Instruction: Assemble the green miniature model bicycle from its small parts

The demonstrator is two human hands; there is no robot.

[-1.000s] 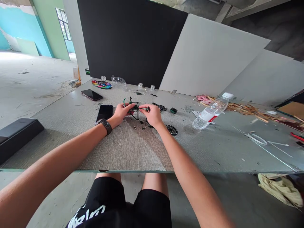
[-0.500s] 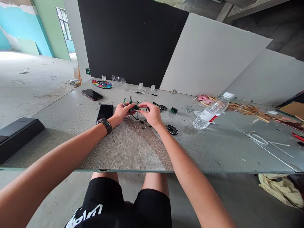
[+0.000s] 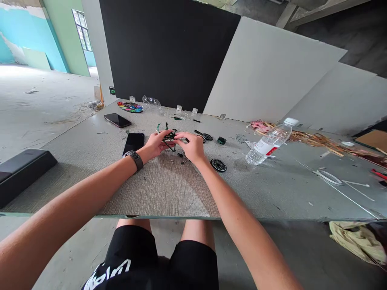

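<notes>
Both of my hands meet over the middle of the grey table (image 3: 169,193) and pinch a small black and green model frame (image 3: 169,137). My left hand (image 3: 156,144), with a dark watch on its wrist, grips the frame's left side. My right hand (image 3: 191,146) holds its right end between thumb and fingers. A loose black spoked wheel (image 3: 218,164) lies just right of my right hand. A second wheel (image 3: 207,137) and a small green and black part (image 3: 221,140) lie behind it. Tiny dark parts (image 3: 182,159) are scattered under my hands.
Two dark phones (image 3: 133,142) (image 3: 117,120) lie to the left, a paint palette (image 3: 129,107) and clear wrapping (image 3: 151,103) at the back. A water bottle (image 3: 270,141) lies on its side at right, near wood scraps (image 3: 314,139). A black case (image 3: 21,169) sits at the left edge.
My hands have drawn closer together on the frame and turned it slightly. The rest of the table is as before.
</notes>
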